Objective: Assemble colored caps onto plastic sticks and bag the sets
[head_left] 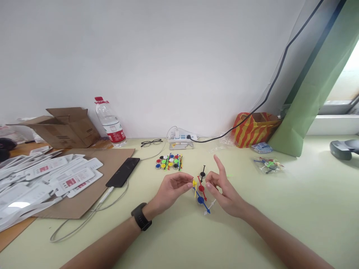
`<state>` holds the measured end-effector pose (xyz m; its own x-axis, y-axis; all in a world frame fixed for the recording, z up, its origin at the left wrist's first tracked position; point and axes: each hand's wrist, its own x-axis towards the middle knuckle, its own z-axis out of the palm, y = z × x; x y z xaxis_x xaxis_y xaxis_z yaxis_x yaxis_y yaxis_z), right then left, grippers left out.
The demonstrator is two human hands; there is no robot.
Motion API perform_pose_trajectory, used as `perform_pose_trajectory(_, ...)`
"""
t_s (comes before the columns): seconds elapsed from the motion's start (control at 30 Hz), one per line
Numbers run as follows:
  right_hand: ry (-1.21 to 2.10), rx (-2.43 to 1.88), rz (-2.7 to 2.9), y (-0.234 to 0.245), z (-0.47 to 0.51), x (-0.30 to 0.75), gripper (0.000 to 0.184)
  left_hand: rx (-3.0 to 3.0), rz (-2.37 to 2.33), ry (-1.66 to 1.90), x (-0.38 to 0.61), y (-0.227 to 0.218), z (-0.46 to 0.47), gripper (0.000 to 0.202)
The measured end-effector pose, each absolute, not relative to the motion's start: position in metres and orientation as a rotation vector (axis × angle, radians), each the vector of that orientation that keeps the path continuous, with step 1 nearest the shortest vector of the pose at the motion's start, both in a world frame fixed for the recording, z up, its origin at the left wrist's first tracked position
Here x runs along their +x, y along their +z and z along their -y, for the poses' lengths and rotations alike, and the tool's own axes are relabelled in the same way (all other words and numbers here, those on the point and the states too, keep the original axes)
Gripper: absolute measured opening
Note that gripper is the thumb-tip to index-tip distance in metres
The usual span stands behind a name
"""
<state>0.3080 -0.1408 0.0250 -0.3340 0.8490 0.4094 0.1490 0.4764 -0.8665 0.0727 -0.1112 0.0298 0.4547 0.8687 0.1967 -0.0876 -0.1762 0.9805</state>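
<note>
My left hand [176, 185] pinches a small yellow arrow spinner [195, 186] between thumb and fingertips, just above the table. To its right my right hand [223, 188] has the index finger raised and the thumb apart from it, with the other fingers curled; no object shows in it. Between and below the hands lie a red arrow spinner [201, 188], a blue arrow spinner [200, 200] and a white arrow spinner [206, 213], the white one partly hidden. Behind them lies a black arrow spinner [202, 174]. A light green tip [230, 175] shows behind my right hand.
Several coloured discs and arrows [169, 161] lie grouped farther back. A bag of spinners [269, 165] lies right. Leftward are a phone [123, 172] on its cable, cardboard [112, 157] with white packages [67, 175], and a bottle [110, 123]. A power strip [182, 135] sits by the wall.
</note>
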Motion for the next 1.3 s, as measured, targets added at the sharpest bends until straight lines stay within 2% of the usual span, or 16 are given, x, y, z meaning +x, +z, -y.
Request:
perform_pose_trajectory(0.03, 1.007, -0.842, 1.81, 0.026, 0.141, 0.309, 0.034, 1.509, -0.726, 1.002, 0.073, 0.03, 0.111, 0.023)
perform_pose_trajectory(0.13, 1.304, -0.731, 1.903, 0.032, 0.139, 0.315, 0.064, 1.521, -0.74, 1.032, 0.073, 0.032, 0.112, 0.023)
perform_pose_trajectory(0.2, 1.382, -0.653, 1.889, 0.035, 0.137, 0.318, 0.067, 1.517, -0.743, 1.041, 0.074, 0.033, 0.112, 0.022)
perform_pose_trajectory(0.4, 1.311, -0.767, 1.824, 0.04, 0.136, 0.316, 0.056, 1.537, -0.733, 1.03, 0.073, 0.027, 0.112, 0.022)
perform_pose_trajectory(0.8, 1.194, -1.025, 1.767, 0.04, 0.134, 0.316, 0.061, 1.991, -0.996, 1.024, 0.07, 0.028, 0.108, 0.021)
perform_pose_trajectory(1.3, 1.145, -1.096, 1.824, 0.032, 0.131, 0.32, 0.062, 1.965, -1.013, 1.043, 0.069, 0.028, 0.109, 0.024)
